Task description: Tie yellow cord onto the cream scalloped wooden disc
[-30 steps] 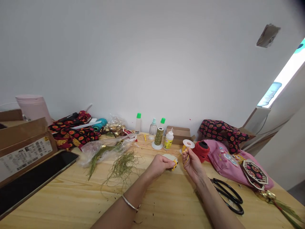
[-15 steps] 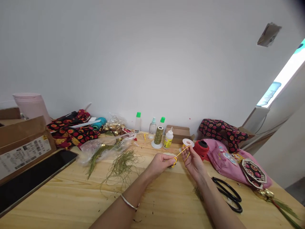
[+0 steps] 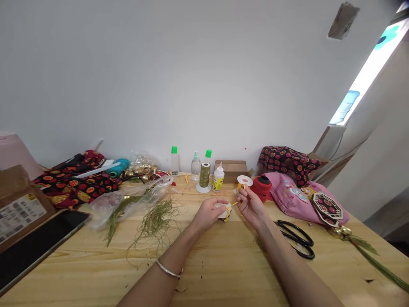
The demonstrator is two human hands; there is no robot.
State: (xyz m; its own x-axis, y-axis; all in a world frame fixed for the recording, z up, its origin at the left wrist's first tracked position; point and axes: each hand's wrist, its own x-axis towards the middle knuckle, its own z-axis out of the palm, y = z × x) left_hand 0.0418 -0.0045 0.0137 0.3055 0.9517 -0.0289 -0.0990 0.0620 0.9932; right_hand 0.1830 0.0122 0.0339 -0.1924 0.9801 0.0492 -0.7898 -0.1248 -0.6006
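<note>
Ctr of frame: yr L hand (image 3: 207,216), fingers part-curled, gripping flat pale rounded piece (image 3: 223,209) by edge; yr R hand (image 3: 252,209), fingertips pinched on thin yellow cord (image 3: 234,204) running to piece. Lower R: black loop-handled scissors (image 3: 307,244), light-wood surface (image 3: 223,268).

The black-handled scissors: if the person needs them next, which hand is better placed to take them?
Probably the right hand. The scissors lie beside the right forearm, on its outer side; the left hand is farther away, across that forearm. The right hand should first release the yellow cord.
</note>
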